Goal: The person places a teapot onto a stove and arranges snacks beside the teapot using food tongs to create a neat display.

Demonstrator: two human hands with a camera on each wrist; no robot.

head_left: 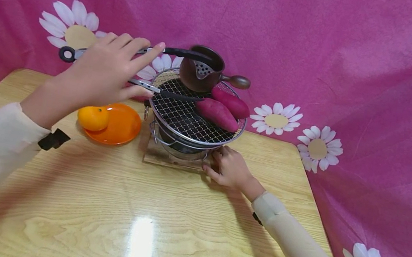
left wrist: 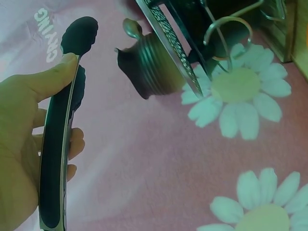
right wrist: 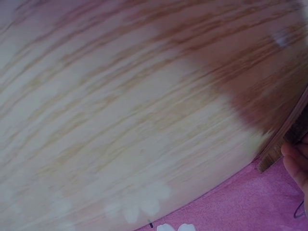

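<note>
My left hand point(head_left: 108, 68) holds a pair of tongs point(head_left: 178, 96) with black tips, its arms spread apart above the grill. One tip overlaps the brown pot point(head_left: 191, 77) in the head view; the other points to the front sweet potato point(head_left: 217, 114). A second sweet potato point(head_left: 234, 104) lies just behind it on the wire net point(head_left: 173, 114). In the left wrist view my thumb lies along the tongs point(left wrist: 55, 144). Low at the grill's right side, my right hand point(head_left: 230, 166) grips the edge of the wooden board point(head_left: 172, 160) under it; some fingers are hidden.
To the left of the grill an orange plate point(head_left: 124, 122) carries a mandarin point(head_left: 93, 118). The pot's side handle point(head_left: 236, 81) points right. A pink cloth point(head_left: 285, 33) with daisies hangs behind the wooden table point(head_left: 96, 210).
</note>
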